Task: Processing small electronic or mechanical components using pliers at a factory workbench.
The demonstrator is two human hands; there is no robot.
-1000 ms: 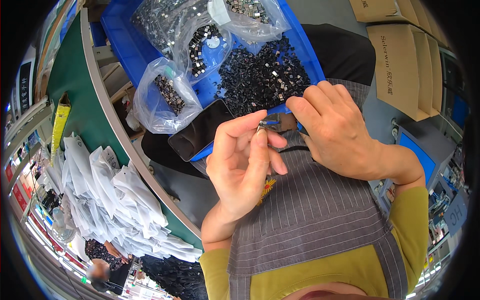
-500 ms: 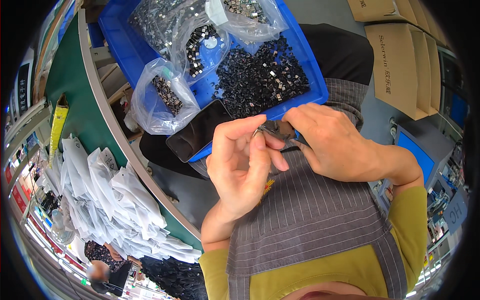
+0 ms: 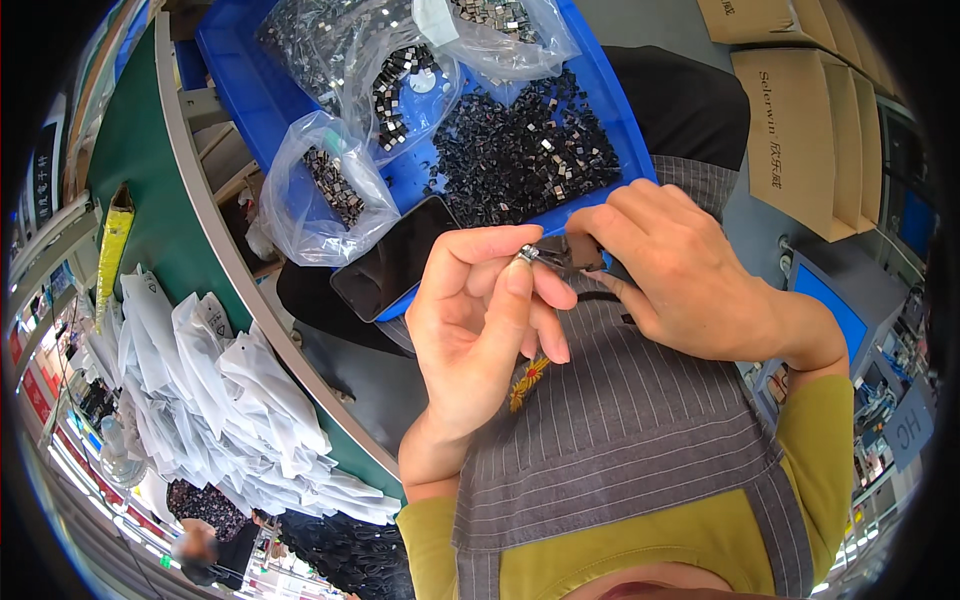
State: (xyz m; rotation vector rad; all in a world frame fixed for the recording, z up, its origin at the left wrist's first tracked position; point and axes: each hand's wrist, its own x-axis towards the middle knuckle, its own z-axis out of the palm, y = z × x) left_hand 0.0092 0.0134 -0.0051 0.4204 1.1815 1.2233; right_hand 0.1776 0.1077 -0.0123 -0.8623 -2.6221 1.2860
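Between the thumb and forefinger of my left hand (image 3: 470, 330) is a small silvery metal part (image 3: 527, 254); its exact kind is too small to tell. My right hand (image 3: 670, 275) is wrapped round a pair of pliers (image 3: 570, 254), whose jaws point left and meet the metal part. Most of the handles are hidden in my palm. Just beyond both hands lies a big blue tray (image 3: 637, 150). A heap of small black pieces (image 3: 510, 160) mixed with shiny metal ones fills its near right part.
Clear plastic bags (image 3: 300, 215) of small metal parts lie in and over the tray. A dark phone (image 3: 395, 262) rests at its near left corner. Left stands a green table (image 3: 140, 215) with white packets (image 3: 220, 390) and a yellow strip (image 3: 115, 245). Cardboard boxes (image 3: 800, 140) stand right.
The plier jaws have come up against the metal part, which now shows more plainly at my left fingertips. My right hand has shifted slightly up and right.
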